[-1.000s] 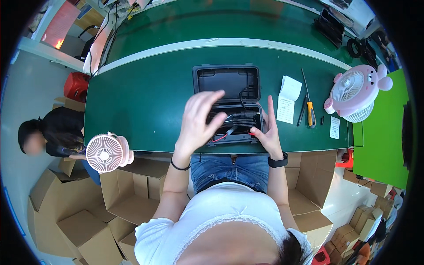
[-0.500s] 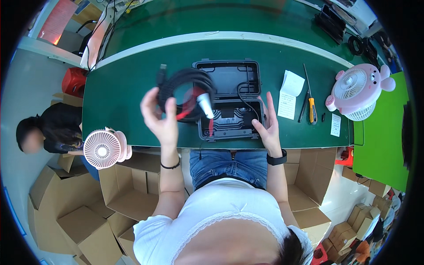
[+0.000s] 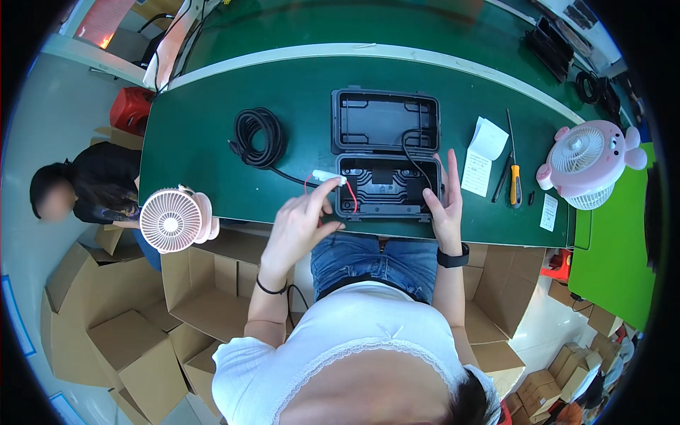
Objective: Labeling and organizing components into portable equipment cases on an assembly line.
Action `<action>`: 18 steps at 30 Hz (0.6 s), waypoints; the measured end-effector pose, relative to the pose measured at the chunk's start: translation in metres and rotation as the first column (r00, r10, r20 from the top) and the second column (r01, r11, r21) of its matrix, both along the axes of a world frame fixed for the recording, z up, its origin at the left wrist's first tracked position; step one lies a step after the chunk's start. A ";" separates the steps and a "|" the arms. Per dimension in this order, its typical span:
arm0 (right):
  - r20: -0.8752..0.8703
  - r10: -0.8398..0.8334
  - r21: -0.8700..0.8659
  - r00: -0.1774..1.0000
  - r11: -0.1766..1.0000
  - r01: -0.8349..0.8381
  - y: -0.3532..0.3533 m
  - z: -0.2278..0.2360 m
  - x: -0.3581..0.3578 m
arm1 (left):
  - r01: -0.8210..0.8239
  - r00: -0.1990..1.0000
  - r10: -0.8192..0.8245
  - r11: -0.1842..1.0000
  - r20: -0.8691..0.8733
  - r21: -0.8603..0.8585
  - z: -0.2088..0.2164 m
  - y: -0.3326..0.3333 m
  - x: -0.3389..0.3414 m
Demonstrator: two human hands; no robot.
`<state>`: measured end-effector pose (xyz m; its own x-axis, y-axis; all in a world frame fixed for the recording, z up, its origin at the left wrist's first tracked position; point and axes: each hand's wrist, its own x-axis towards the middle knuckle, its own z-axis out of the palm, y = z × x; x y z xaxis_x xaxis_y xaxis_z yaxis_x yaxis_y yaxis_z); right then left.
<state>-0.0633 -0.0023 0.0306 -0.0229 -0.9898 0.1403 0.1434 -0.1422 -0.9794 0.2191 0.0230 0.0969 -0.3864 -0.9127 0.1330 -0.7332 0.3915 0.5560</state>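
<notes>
A black plastic box lies on the bench in front of me, its lid swung back. Black fittings and a length of cable show inside. My right hand grips its right side, thumb over the rim and fingers stretched along the outside. By the left wall, a white tube-shaped connector with thin red wires rests against the rim. My left hand is at this connector, index finger reaching to it, thumb spread away. Left of the box, a coiled black cable lies on the bench, one end running to the connector.
An orange-handled screwdriver and a paper slip lie right of the box. A pink fan stands far right, another at the left edge. Cardboard boxes crowd the floor; a person sits at left.
The coiled cable, held up in my left hand before, now lies on the bench to the left. My left hand has come down toward the white connector. My right hand stays at the box.
</notes>
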 end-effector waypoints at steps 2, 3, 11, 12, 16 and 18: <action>-0.006 -0.004 0.000 1.000 1.000 0.004 0.000 -0.002 0.000 | -0.088 0.989 0.096 0.993 -0.112 0.077 -0.013 0.011 -0.008; -0.019 -0.007 -0.006 1.000 1.000 0.007 -0.001 -0.003 -0.001 | -0.073 0.984 0.094 0.987 -0.153 0.140 -0.015 0.014 -0.010; -0.038 -0.018 -0.006 0.999 1.000 0.018 0.000 -0.001 -0.001 | -0.194 0.910 0.190 0.981 -0.368 0.025 -0.021 0.003 -0.015; -0.038 -0.016 -0.011 0.999 1.000 0.016 -0.001 -0.002 -0.002 | -0.180 0.895 0.168 0.984 -0.414 0.011 -0.016 -0.003 -0.022; -0.003 -0.003 -0.012 1.000 1.000 0.003 -0.001 -0.003 0.000 | -0.108 0.946 0.034 0.971 -0.323 -0.213 0.000 -0.024 -0.053; 0.005 -0.005 -0.016 1.000 1.000 0.005 -0.001 -0.003 0.000 | -0.038 0.989 -0.001 0.962 -0.146 -0.270 0.001 -0.029 -0.069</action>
